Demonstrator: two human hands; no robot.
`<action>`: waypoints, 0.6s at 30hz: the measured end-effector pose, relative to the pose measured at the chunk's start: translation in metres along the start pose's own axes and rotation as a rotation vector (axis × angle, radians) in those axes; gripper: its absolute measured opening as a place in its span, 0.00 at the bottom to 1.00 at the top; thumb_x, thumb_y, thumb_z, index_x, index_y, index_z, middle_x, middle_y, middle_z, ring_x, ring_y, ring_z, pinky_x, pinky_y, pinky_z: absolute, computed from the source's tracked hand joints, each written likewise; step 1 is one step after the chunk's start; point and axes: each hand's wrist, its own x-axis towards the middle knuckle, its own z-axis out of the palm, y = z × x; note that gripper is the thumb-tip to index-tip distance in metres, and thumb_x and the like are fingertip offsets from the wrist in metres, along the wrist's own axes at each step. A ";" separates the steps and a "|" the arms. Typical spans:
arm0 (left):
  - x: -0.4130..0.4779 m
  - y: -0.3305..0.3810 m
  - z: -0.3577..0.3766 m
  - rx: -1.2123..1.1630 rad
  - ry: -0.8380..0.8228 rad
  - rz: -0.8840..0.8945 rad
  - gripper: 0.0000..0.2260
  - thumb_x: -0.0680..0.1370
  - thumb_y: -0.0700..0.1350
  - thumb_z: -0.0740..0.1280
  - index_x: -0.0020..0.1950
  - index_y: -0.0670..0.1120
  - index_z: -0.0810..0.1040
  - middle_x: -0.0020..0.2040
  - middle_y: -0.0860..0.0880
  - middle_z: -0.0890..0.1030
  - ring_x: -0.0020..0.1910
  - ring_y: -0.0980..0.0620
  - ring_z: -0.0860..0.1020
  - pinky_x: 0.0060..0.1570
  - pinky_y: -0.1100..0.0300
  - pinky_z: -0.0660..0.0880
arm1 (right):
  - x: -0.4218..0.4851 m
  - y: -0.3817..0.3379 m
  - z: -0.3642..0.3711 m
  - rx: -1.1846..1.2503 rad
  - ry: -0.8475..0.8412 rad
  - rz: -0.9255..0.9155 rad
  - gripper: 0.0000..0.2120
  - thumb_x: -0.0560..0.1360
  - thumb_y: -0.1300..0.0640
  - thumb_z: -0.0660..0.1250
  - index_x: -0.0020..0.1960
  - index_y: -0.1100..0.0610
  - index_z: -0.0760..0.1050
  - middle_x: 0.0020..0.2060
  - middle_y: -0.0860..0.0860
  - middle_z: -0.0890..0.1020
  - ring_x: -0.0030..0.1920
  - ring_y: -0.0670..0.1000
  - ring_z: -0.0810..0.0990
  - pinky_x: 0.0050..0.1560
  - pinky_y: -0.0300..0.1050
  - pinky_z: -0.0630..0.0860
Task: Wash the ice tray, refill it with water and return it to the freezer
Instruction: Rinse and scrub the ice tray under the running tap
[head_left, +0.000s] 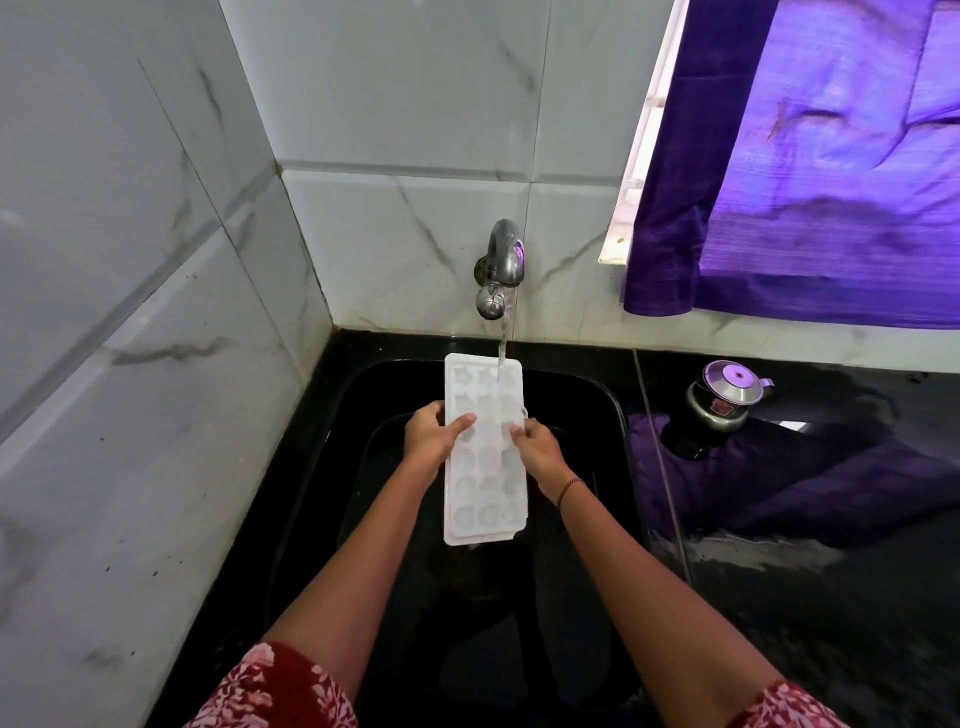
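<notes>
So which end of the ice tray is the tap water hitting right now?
The far end of the ice tray, nearest the tap. The stream lands by its far right corner; the near end, past both hands, gets no direct stream.

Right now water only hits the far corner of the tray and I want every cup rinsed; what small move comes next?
Probably slide the ice tray away from you under the stream: it lands only on the far right cups, and both hands already hold the sides.

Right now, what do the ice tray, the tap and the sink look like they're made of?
Ice tray: likely plastic, white, translucent, moulded cells. Tap: metal, probably chromed or steel, with mirror-like reflections. Sink: glossy black, set in matching counter; polished stone or composite, cannot tell which.
</notes>
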 end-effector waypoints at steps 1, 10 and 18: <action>0.000 0.001 0.001 0.076 0.023 0.039 0.17 0.73 0.45 0.72 0.60 0.42 0.76 0.55 0.44 0.81 0.50 0.48 0.81 0.48 0.55 0.77 | 0.002 -0.002 0.001 -0.108 0.003 -0.020 0.14 0.81 0.55 0.58 0.63 0.60 0.70 0.60 0.57 0.77 0.58 0.56 0.77 0.60 0.52 0.75; -0.007 0.002 0.000 0.544 0.193 0.236 0.15 0.73 0.51 0.71 0.57 0.48 0.78 0.49 0.49 0.83 0.48 0.48 0.80 0.44 0.57 0.73 | 0.010 -0.023 0.007 -0.749 0.059 -0.271 0.22 0.79 0.54 0.59 0.72 0.54 0.60 0.67 0.56 0.65 0.68 0.59 0.62 0.64 0.58 0.64; -0.006 -0.001 -0.005 0.451 0.214 0.214 0.16 0.75 0.52 0.69 0.60 0.47 0.78 0.53 0.48 0.83 0.51 0.47 0.80 0.45 0.58 0.72 | 0.011 -0.024 0.012 -0.833 0.075 -0.278 0.19 0.79 0.56 0.57 0.69 0.53 0.65 0.66 0.56 0.66 0.66 0.58 0.63 0.63 0.57 0.65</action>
